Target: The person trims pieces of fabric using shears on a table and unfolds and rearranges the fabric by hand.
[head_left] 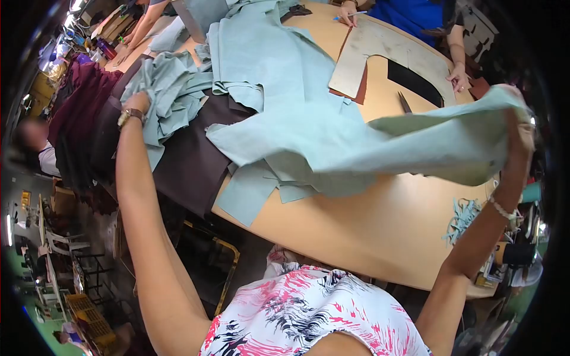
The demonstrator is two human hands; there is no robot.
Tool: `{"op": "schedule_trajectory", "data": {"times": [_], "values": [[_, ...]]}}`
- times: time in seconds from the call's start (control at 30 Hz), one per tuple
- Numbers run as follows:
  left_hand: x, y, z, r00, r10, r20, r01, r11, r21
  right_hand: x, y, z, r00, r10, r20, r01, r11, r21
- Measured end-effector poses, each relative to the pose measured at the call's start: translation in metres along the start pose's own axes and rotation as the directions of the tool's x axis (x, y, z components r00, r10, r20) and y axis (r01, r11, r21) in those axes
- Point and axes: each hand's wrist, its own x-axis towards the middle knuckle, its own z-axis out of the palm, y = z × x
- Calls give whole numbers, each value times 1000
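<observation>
At the right edge of the frame, my right hand point(522, 127) looks closed on the raised end of the pale green cloth point(297, 118), arm lifted. At upper left, my left hand point(136, 105) rests on a crumpled green bundle point(172, 89), fingers curled, grip unclear, arm outstretched. The cloth spreads creased across the centre.

"What spreads across the wood-toned table point(368, 231)?"

"Pale blue-green fabric point(267, 65) sprawls over its middle, one end lifted; a crumpled blue-green heap point(172, 83) lies beside it, on dark brown cloth point(187, 166)."

"And elsewhere?"

"A pale arched panel point(389, 44) atop reddish-brown material point(362, 90), near a dark pointed tool point(405, 102); tangled blue-green strips point(463, 221) at right."
</observation>
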Motion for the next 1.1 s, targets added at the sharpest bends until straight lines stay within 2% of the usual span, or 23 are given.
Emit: {"op": "schedule_trajectory", "data": {"times": [0.03, 0.07, 0.1, 0.17, 0.2, 0.23, 0.27, 0.3, 0.33, 0.37, 0.4, 0.43, 0.5, 0.57, 0.6, 0.63, 0.7, 0.77, 0.9, 0.97, 1.03, 1.07, 1.1], "values": [[41, -21, 19, 998, -8, 57, 8, 1000, 2, -4, -2, 15, 990, 54, 130, -57, 998, 17], [-41, 19, -61, 989, -120, 85, 115, 992, 57, -10, -3, 34, 987, -45, 153, 53, 998, -45], [-28, 18, -58, 978, -206, -27, 207, 966, 156, -12, -1, 44, 968, -116, 223, 142, 984, -106], [-73, 55, -107, 980, -40, -196, 65, 990, 125, -20, -7, 59, 952, -84, 294, 136, 977, -163], [-101, 75, -129, 930, 109, -352, -102, 994, 39, -23, -7, 61, 952, -8, 306, 69, 980, -187], [-102, 90, -126, 786, 290, -546, -396, 914, -85, -25, -8, 62, 946, 67, 318, 2, 978, -210], [-150, 125, -153, 717, 384, -582, -653, 664, -365, -25, -8, 62, 935, 124, 333, -61, 980, -192], [-140, 152, -138, 462, 451, -763, -856, 453, -251, -24, -9, 62, 920, 179, 350, -124, 977, -173], [-191, 182, -159, 543, 545, -639, -840, 360, -406, -25, -10, 63, 901, 232, 367, -187, 970, -152], [-218, 212, -167, 493, 649, -579, -781, 37, -624, -29, -11, 65, 913, 181, 365, -149, 982, -113], [-245, 240, -176, 243, 652, -718, -842, -227, -490, -33, -12, 67, 924, 128, 360, -109, 991, -71], [-269, 264, -182, 135, 613, -778, -746, -454, -487, -37, -14, 69, 933, 74, 353, -68, 997, -30], [-312, 297, -200, 6, 529, -849, -621, -664, -418, -39, -23, 65, 949, -72, 307, 90, 995, -45], [-321, 329, -210, -75, 602, -795, -287, -776, -561, -40, -33, 50, 956, -114, 269, 150, 982, -114], [-318, 333, -216, -85, 721, -688, -230, -686, -690, -42, -42, 44, 985, -80, 155, 99, 988, -121], [-311, 343, -217, -125, 600, -790, -283, -785, -551, -40, -39, 27, 994, -88, 68, 100, 975, -200], [-302, 339, -211, -65, 687, -724, -300, -706, -642, -33, -29, -9, 988, -130, -80, 95, 933, -346], [-285, 334, -196, -76, 811, -580, -466, -543, -698, -22, -15, -52, 957, -193, -217, 65, 871, -488], [-271, 319, -138, 13, 909, -418, -556, -341, -758, -25, -5, -68, 922, -245, -299, 35, 824, -565], [-272, 294, -116, 212, 767, -606, -631, -366, -684, -31, -10, -46, 945, -216, -247, 76, 876, -477], [-273, 242, -103, 562, 564, -605, -741, 19, -671, -43, -21, 5, 988, -130, -85, 104, 960, -259], [-297, 211, -112, 793, 336, -507, -602, 309, -736, -52, -29, 37, 994, -101, 35, 104, 986, -127], [-297, 183, -87, 868, 61, -493, -489, 283, -825, -60, -42, 71, 981, -105, 166, 105, 994, 10]]}}
